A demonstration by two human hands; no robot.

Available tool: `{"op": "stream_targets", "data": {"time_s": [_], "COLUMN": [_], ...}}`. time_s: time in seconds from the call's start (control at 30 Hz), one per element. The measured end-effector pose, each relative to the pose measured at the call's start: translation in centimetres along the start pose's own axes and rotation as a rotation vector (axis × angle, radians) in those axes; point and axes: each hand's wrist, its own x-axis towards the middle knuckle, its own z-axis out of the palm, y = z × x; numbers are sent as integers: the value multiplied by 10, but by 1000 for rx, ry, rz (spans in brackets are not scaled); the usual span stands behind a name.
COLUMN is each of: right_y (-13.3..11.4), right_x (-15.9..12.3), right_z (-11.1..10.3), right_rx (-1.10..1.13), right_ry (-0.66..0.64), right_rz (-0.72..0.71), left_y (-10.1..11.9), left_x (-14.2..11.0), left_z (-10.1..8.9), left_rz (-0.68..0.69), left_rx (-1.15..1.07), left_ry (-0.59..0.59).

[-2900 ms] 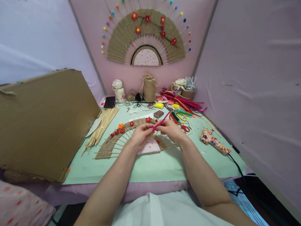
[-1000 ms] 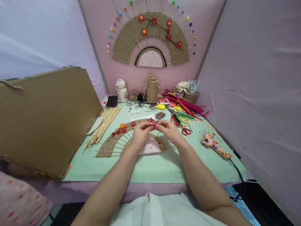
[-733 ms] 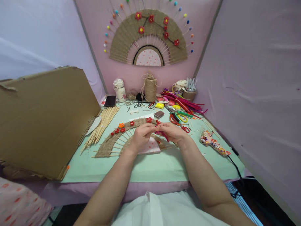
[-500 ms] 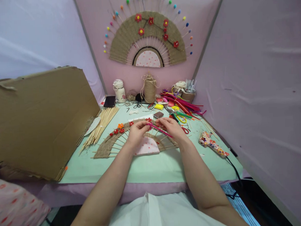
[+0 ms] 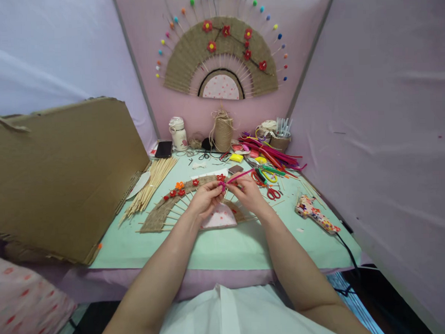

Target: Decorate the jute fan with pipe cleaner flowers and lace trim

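With your left hand (image 5: 204,200) pinching the curled end of the pink pipe cleaner (image 5: 242,175) over the fan (image 5: 155,217) on the tabletop (image 5: 229,250) and your right hand (image 5: 250,193) gripping its straight length, bend in small, tight turns.

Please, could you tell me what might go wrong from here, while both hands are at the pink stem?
The left hand and right hand finger the pink stem above the fan, so a wrist could brush and disturb its thin sticks.
The red-handled scissors lie near the right hand, which might knock them.
The cord of the floral tool runs over the table edge; a snag could drag it.
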Motion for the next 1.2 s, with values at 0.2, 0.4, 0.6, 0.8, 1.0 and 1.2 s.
{"op": "stream_targets", "data": {"time_s": [0.2, 0.4, 0.6, 0.8, 1.0, 1.2], "right_y": [3, 14, 12, 2, 6, 8], "right_x": [0, -3, 1, -2, -5, -6], "right_z": [8, 16, 13, 16, 23, 24], "right_rx": [101, 519, 324, 202, 207, 124], "right_ry": [-61, -128, 80, 140, 107, 111], "right_rz": [244, 531, 484, 349, 308, 283], "left_y": [-7, -11, -12, -9, -10, -17], "left_x": [2, -1, 8, 7, 5, 8], "left_z": [0, 2, -2, 2, 4, -2], "left_rz": [255, 516, 263, 230, 239, 262], "left_rx": [262, 629, 330, 161, 169, 238], "left_ry": [62, 137, 215, 248, 250, 217]}}
